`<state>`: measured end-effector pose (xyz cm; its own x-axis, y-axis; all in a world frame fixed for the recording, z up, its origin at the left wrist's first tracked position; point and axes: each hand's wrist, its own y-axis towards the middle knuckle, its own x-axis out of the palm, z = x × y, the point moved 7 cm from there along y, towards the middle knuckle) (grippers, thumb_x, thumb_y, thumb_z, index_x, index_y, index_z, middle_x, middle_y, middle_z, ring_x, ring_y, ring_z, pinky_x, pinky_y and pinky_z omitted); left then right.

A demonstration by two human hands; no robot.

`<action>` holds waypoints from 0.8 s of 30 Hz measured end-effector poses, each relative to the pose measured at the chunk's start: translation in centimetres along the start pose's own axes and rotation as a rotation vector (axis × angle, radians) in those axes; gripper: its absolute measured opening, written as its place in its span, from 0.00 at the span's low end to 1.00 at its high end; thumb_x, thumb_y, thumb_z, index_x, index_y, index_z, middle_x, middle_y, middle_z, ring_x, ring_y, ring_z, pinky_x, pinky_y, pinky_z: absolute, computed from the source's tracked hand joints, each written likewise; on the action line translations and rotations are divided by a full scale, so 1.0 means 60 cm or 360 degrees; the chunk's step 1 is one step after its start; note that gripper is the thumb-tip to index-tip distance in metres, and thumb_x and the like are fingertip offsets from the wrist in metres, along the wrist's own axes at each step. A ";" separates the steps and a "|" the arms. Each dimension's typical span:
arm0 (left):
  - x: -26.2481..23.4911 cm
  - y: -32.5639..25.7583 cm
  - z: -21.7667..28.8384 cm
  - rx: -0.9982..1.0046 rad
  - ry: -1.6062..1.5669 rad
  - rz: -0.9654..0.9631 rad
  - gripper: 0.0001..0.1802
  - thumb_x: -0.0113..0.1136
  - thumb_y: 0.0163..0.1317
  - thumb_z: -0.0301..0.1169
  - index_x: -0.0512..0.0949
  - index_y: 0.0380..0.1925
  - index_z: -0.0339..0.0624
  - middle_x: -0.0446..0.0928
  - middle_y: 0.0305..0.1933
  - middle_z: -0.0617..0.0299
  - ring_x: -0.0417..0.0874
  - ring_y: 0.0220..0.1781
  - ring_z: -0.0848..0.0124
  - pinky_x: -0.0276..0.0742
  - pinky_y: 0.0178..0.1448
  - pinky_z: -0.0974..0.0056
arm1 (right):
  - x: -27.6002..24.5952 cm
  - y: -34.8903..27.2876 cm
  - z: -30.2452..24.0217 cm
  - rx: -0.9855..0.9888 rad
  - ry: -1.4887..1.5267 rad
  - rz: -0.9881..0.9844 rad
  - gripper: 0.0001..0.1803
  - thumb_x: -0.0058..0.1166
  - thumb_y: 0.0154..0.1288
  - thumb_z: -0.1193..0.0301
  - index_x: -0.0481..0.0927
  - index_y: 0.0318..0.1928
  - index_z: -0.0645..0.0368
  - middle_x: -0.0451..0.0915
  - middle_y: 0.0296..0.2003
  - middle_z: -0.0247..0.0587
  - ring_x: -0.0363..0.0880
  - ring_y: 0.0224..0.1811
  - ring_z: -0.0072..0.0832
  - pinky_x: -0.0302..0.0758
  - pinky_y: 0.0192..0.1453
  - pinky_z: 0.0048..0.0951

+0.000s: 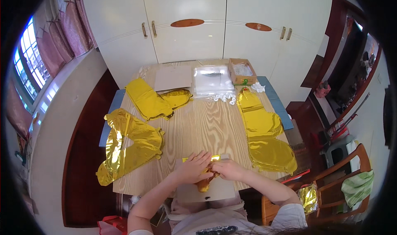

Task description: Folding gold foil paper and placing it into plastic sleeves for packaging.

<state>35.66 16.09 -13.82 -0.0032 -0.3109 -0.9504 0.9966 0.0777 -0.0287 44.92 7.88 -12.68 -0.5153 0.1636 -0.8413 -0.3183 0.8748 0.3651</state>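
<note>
At the near edge of the table a piece of gold foil (202,186), looking like a flat foil balloon, lies on a grey-beige board (192,195). My left hand (193,169) rests flat over the foil, its fingers stretched out toward the far right. Close beside it, my right hand (226,169) has its fingers curled in and pinching the foil. Both hands cover much of the foil, so its shape is partly hidden. A strip of the same gold shows beyond my fingers.
Flat gold foil balloons lie left (132,146), far left (149,98) and right (266,131) on the wooden table (206,123). Behind are a cardboard sheet (173,77), clear plastic bags (213,80), small white rolls (225,97) and an open box (242,71). A wooden chair (331,185) stands right.
</note>
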 end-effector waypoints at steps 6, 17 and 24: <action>0.008 -0.008 0.001 0.0076 0.0092 0.0004 0.47 0.41 0.69 0.63 0.50 0.73 0.36 0.52 0.77 0.47 0.47 0.80 0.55 0.42 0.79 0.45 | -0.016 -0.002 -0.014 -0.0096 0.0184 0.0030 0.13 0.58 0.60 0.71 0.74 0.44 0.59 0.80 0.43 0.46 0.81 0.43 0.44 0.80 0.47 0.40; 0.010 -0.010 0.003 0.0037 0.0272 0.0078 0.50 0.44 0.63 0.67 0.56 0.71 0.36 0.55 0.76 0.49 0.52 0.79 0.57 0.43 0.79 0.45 | -0.008 -0.005 -0.001 0.0491 -0.0214 0.0072 0.32 0.56 0.65 0.62 0.68 0.64 0.68 0.75 0.59 0.54 0.68 0.67 0.43 0.61 0.73 0.46; 0.008 -0.014 0.004 0.0024 0.0263 0.0138 0.50 0.44 0.63 0.68 0.58 0.71 0.36 0.57 0.76 0.51 0.53 0.79 0.59 0.45 0.78 0.47 | 0.006 -0.014 -0.005 0.0531 -0.0531 -0.0085 0.36 0.51 0.67 0.53 0.67 0.65 0.70 0.70 0.64 0.57 0.65 0.71 0.43 0.52 0.77 0.50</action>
<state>34.86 15.68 -14.19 0.0703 -0.1439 -0.9871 0.9948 0.0826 0.0588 44.78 7.05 -13.16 -0.2038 0.2045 -0.9574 -0.0362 0.9757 0.2161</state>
